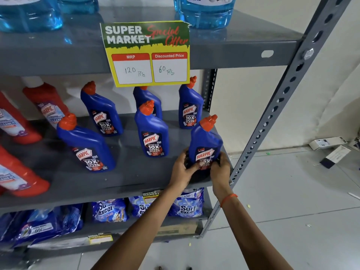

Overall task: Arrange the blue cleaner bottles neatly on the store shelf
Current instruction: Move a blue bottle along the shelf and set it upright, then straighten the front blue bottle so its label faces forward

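Note:
Several blue cleaner bottles with orange caps stand on the grey middle shelf (124, 182). The front right bottle (206, 142) stands upright near the shelf's right front corner, gripped at its base by my left hand (182, 168) on its left side and my right hand (221, 168) on its right. Other blue bottles stand at the front left (85, 145), in the middle (153, 133), at the back left (102, 111), at the back right (190, 106) and one (146, 98) partly hidden behind the middle bottle.
Red cleaner bottles (18, 172) fill the shelf's left end. A yellow price sign (148, 53) hangs from the upper shelf, which carries clear blue liquid bottles (206, 12). Detergent packs (187, 205) lie on the lower shelf. A perforated upright post (272, 117) stands right of my hands. Boxes (333, 151) lie on the floor.

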Available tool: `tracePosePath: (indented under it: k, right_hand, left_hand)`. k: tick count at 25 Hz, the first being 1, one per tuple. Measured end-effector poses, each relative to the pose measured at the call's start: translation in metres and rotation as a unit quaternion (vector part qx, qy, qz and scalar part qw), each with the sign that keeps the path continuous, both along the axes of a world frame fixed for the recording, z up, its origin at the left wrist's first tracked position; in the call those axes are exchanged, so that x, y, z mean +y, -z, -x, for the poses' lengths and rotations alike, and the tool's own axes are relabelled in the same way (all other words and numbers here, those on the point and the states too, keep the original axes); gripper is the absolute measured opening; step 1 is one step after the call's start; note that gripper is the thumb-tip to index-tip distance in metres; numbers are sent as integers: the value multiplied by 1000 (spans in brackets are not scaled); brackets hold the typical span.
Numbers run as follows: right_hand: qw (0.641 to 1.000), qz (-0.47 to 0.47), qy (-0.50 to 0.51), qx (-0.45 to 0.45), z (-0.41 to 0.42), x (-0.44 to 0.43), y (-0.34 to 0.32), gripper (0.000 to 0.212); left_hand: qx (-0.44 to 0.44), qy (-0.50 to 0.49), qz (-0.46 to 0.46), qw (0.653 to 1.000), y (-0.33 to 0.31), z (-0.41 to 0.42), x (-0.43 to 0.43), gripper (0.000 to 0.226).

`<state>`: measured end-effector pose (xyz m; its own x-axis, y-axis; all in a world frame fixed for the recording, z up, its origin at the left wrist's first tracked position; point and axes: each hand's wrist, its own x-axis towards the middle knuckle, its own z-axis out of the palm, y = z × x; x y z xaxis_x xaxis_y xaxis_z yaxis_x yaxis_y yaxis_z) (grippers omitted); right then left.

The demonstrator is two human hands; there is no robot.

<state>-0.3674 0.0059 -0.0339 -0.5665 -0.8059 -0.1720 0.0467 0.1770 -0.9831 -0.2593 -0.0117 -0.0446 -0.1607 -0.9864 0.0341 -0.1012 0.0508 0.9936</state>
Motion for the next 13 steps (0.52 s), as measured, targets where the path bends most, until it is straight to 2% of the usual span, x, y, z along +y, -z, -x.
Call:
tracePosePath:
  k: [2,4,7,10,11,13]
  right_hand:
    - [998,51,30,3,-7,8,-9,46]
    - [986,142,73,53,-18,20,-22,55]
    - [927,299,89,209,-39,27,-51,61]
    - [865,399,53,300,-72,15,-73,57]
    - [855,409,38,317,-87,9,-75,57]
    - [860,386,-2,333,-113,-2,-68,57]
  left_hand:
    - [0,22,1,1000,-7,-3,4,64]
    - [-1,10,37,999,-14,-9,12,64]
    - [20,-49,126,991,-31,-20,21,51]
    - [110,-102,157,976,-48,-44,18,45]
    - [100,-133,155,974,-51,-58,12,51]
    - [-22,-216,164,962,-49,-89,-3,62]
